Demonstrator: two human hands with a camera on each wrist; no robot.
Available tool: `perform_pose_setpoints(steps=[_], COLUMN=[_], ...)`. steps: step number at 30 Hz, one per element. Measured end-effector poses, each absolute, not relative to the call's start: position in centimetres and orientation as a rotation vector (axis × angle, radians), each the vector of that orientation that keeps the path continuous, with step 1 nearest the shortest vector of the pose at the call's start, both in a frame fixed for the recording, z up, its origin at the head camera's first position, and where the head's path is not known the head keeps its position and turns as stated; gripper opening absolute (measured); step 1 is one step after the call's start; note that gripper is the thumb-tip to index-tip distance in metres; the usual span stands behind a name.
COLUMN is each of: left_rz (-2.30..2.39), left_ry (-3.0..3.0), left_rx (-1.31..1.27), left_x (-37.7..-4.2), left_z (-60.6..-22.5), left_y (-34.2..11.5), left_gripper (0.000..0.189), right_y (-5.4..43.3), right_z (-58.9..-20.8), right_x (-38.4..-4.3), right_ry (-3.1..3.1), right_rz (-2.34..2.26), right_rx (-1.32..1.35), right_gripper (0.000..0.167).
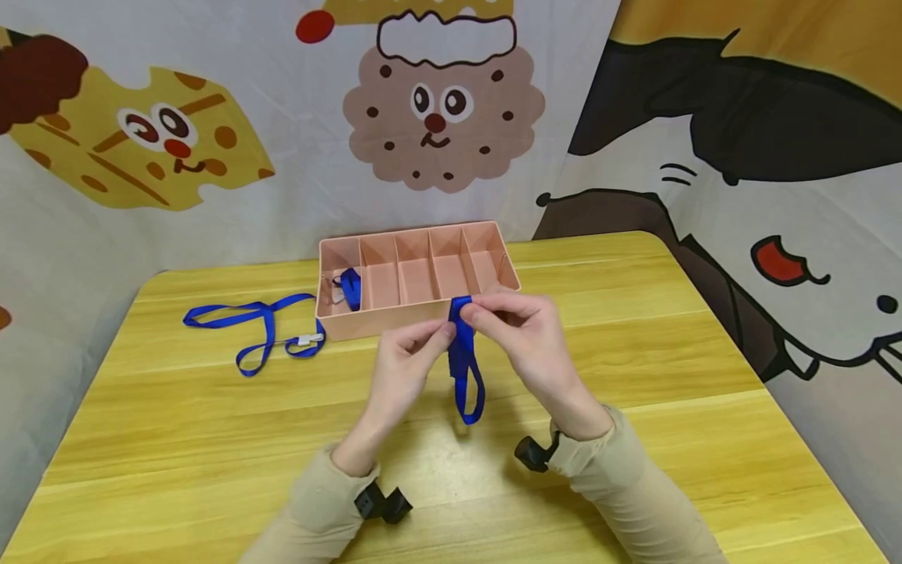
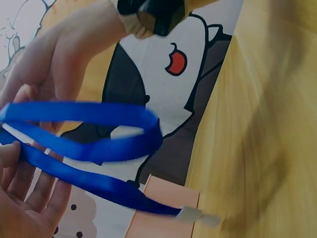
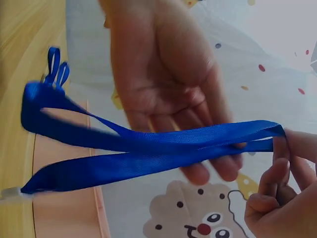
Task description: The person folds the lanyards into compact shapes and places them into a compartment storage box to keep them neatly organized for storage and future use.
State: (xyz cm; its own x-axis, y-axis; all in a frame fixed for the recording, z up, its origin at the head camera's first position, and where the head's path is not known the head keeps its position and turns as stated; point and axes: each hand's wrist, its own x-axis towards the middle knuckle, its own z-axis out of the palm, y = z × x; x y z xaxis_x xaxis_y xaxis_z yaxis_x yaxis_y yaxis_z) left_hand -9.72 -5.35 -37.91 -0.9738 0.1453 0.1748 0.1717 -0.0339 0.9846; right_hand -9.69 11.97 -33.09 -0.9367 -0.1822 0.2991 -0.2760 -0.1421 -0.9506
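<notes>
A blue lanyard (image 1: 462, 352) hangs in folded loops between both hands, above the table in front of the pink box. At its top fold, my right hand (image 1: 532, 345) pinches the strap between thumb and fingers. Just to the left, my left hand (image 1: 400, 368) pinches the strap's edge with thumb and forefinger. In the left wrist view the left thumb (image 2: 9, 152) lies on the strap, fingers spread behind it. A pale plastic clip (image 2: 190, 214) ends one hanging length of the lanyard. The right wrist view shows the left palm (image 3: 168, 74) facing the camera.
A pink divided box (image 1: 395, 319) stands at the table's back edge. Its leftmost compartment holds a bundled blue lanyard (image 1: 350, 288). Left of the box, another blue lanyard (image 1: 266, 317) sprawls on the wooden table (image 1: 176, 439), its white clip (image 1: 308, 340) beside the box. A printed curtain (image 1: 282, 227) hangs behind.
</notes>
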Motion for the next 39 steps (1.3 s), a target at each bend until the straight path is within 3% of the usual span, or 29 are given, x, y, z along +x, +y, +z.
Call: perform_pose_setpoints(steps=[7,14,20,24,28,33,39], left_rz=[-2.29,-2.33,-2.354,-2.353,-2.324,-2.319,-2.387], left_ry=[-2.158,-2.131,-2.129,-2.153,-2.162,-2.165,-2.127], left_rx=[-0.475,-0.554,-0.532,-0.48,-0.507,-0.565,-0.53], left_x=[-9.2,-8.9,-8.7,-8.7,-8.7,-8.5,-8.5], left_z=[-38.0,-38.1,-38.1,-38.1,-38.2,-38.4,-38.5], left_y=[-4.6,-4.2,-4.2,-4.1,-4.1,-3.7,-3.3], left_gripper=[0.025,0.035,0.033,0.029,0.03,0.031,0.031], right_y=[12.1,12.2,12.3,12.4,12.4,12.5,12.6], right_z=[-33.3,-33.6,-33.6,-33.5,-33.4,-33.4,-33.3], right_x=[-10.4,-10.9,-11.0,-10.9,-10.9,-11.1,-11.2], right_ry=[-2.003,-1.969,-1.975,-2.013,-2.056,-2.041,-2.041], right_rz=[2.183,2.167,2.155,2.159,2.162,2.184,2.189], right_rx=[0.481,0.432,0.407,0.398,0.355,0.31,0.278], right_gripper=[0.031,0.016,0.027,0.012,0.02,0.015,0.031])
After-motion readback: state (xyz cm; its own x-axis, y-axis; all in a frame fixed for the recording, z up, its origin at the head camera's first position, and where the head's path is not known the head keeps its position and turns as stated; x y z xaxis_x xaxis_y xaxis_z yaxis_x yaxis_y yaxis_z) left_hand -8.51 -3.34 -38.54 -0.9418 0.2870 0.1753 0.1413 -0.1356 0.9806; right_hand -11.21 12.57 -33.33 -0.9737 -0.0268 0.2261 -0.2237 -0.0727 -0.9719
